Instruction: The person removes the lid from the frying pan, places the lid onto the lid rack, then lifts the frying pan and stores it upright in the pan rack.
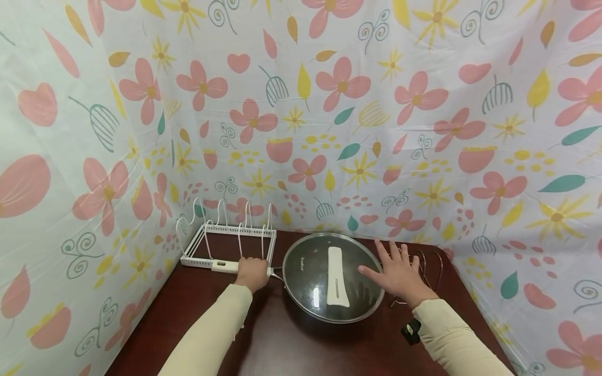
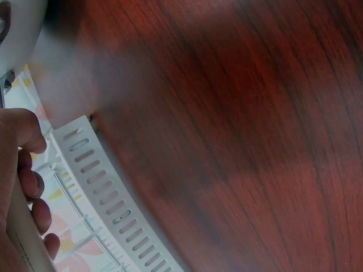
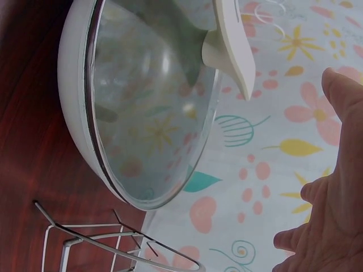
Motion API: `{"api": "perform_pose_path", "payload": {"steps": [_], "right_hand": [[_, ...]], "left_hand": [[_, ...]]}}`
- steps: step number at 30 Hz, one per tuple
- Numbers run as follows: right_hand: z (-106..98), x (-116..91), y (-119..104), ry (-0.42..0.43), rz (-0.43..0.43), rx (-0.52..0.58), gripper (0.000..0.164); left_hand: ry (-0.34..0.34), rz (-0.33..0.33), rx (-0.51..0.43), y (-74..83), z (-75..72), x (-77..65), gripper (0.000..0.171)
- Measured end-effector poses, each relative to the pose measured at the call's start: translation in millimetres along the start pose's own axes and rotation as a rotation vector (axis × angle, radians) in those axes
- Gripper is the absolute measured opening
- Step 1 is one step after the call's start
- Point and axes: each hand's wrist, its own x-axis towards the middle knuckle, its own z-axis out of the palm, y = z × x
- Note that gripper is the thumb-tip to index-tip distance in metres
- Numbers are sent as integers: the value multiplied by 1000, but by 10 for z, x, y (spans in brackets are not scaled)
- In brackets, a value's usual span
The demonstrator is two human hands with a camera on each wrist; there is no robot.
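My left hand (image 1: 252, 273) grips the cream handle (image 1: 223, 267) of a pan, its fingers curled around it. In the right wrist view the pan (image 3: 74, 96) has a pale outer wall. A glass lid (image 1: 303, 284) with a metal rim covers it, and an upright cream lid handle (image 1: 336, 277) stands on top. My right hand (image 1: 400, 271) is held with fingers spread at the right side of the lid, overlapping its edge in the head view. The right wrist view shows that palm apart from the lid handle, with nothing in it.
A white rack (image 1: 196, 261) with upright wire dividers stands at the back left, behind the left hand. At the right, partly behind the right hand, is a metal wire rack (image 3: 116, 235). Flowered cloth (image 1: 348, 156) hangs around the dark red wooden table (image 1: 188, 318).
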Motion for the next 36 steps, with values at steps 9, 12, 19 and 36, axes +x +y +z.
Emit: {"api": "perform_pose_path", "payload": {"steps": [9, 12, 19, 36], "right_hand": [[-14, -8, -28, 1, 5, -6, 103], [-7, 16, -26, 1, 5, -1, 103], [-8, 123, -15, 17, 10, 135, 100], [139, 323, -25, -59, 260, 789, 78]], "left_hand": [[52, 31, 11, -9, 21, -13, 12], [65, 35, 23, -15, 32, -8, 13], [60, 27, 28, 1, 10, -15, 14], [50, 35, 44, 1, 36, 12, 14]]}}
